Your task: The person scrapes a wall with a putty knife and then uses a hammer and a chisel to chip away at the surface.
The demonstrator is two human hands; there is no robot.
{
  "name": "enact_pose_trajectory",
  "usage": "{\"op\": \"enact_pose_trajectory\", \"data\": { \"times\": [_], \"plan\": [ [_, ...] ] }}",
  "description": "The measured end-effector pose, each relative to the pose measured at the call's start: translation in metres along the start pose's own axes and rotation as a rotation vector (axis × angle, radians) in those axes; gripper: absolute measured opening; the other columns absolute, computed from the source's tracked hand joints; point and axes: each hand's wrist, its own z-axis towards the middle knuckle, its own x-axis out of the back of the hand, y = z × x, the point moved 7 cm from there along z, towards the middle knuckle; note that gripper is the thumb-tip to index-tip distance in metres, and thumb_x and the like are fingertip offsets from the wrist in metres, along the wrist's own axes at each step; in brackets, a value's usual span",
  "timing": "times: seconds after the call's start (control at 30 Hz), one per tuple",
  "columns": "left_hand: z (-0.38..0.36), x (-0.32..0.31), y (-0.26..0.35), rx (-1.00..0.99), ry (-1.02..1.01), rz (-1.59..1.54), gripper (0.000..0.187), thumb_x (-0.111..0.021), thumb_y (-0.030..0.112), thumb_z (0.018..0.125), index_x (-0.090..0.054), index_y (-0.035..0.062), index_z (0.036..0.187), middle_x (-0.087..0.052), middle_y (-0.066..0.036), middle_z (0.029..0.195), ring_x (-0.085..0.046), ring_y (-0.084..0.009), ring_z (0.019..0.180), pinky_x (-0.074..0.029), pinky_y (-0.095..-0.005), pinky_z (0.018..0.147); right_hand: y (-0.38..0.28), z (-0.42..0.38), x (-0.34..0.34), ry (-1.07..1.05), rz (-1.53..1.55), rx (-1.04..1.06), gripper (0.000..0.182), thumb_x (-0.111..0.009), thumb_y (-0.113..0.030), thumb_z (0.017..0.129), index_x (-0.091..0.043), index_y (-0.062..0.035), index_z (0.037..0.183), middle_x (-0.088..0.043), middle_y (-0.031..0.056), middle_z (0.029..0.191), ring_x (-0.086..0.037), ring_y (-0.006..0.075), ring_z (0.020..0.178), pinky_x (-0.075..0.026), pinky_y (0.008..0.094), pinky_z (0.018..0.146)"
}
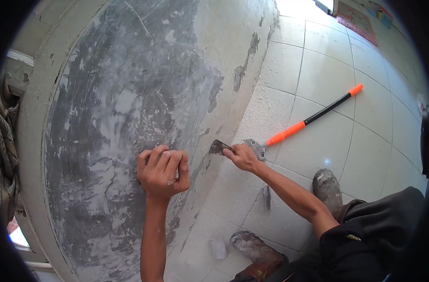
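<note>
My left hand [162, 172] rests flat against a wall [130, 94] whose paint is scraped down to grey plaster. Its fingers are curled slightly and hold nothing. My right hand [242, 156] is shut on a small metal scraper [218, 147], whose blade touches the wall's lower edge beside a band of remaining cream paint. Both forearms reach up from the lower frame.
A long tool with an orange-and-black handle [313, 118] lies on the dusty tiled floor [327, 70], its metal head near my right hand. My dusty shoes [326, 188] stand on the tiles. A small white cup [218, 248] and another small blade [266, 197] lie nearby.
</note>
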Motion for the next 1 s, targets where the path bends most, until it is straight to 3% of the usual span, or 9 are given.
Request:
{"op": "enact_pose_trajectory", "data": {
  "times": [0.1, 0.2, 0.4, 1.0],
  "plan": [
    [-0.002, 0.001, -0.001, -0.013, 0.007, -0.001, 0.004, -0.066, 0.012, 0.077, -0.066, 0.0134, 0.073, -0.063, 0.004, 0.068, -0.065, -0.0163, 0.076, -0.041, -0.0329, 0.075, 0.009, 0.003, 0.004, 0.095, 0.049, -0.018, 0.06, -0.052, -0.051, 0.094, -0.067, 0.0046, 0.079, -0.062, 0.0264, 0.07, -0.063, 0.044, 0.072, -0.046, 0.0504, 0.068],
    [-0.003, 0.0, -0.002, -0.01, 0.037, -0.001, 0.004, -0.065, 0.012, 0.077, -0.066, 0.0137, 0.073, -0.063, 0.004, 0.068, -0.065, -0.0162, 0.077, -0.041, -0.033, 0.075, 0.014, 0.001, 0.006, -0.028, 0.102, -0.052, 0.061, -0.051, -0.052, 0.094, -0.065, 0.0046, 0.077, -0.06, 0.0259, 0.068, -0.061, 0.044, 0.07, -0.045, 0.0505, 0.066],
    [-0.001, -0.001, 0.0, -0.008, -0.008, 0.011, 0.004, -0.065, 0.013, 0.077, -0.066, 0.0138, 0.074, -0.063, 0.004, 0.069, -0.065, -0.0162, 0.078, -0.041, -0.0331, 0.076, -0.018, 0.009, 0.005, 0.01, 0.102, -0.025, 0.063, -0.051, -0.053, 0.094, -0.065, 0.0049, 0.075, -0.057, 0.0244, 0.063, -0.058, 0.0407, 0.064, -0.042, 0.0486, 0.062],
    [-0.001, 0.001, 0.002, -0.02, 0.0, -0.002, 0.007, -0.063, 0.009, 0.081, -0.064, 0.0111, 0.075, -0.064, 0.002, 0.069, -0.067, -0.0193, 0.077, -0.041, -0.0338, 0.075, -0.018, 0.012, 0.0, 0.035, 0.09, 0.027, 0.066, -0.048, -0.055, 0.095, -0.063, 0.0046, 0.072, -0.058, 0.0256, 0.065, -0.061, 0.0412, 0.066, -0.043, 0.049, 0.062]
  ]
}}
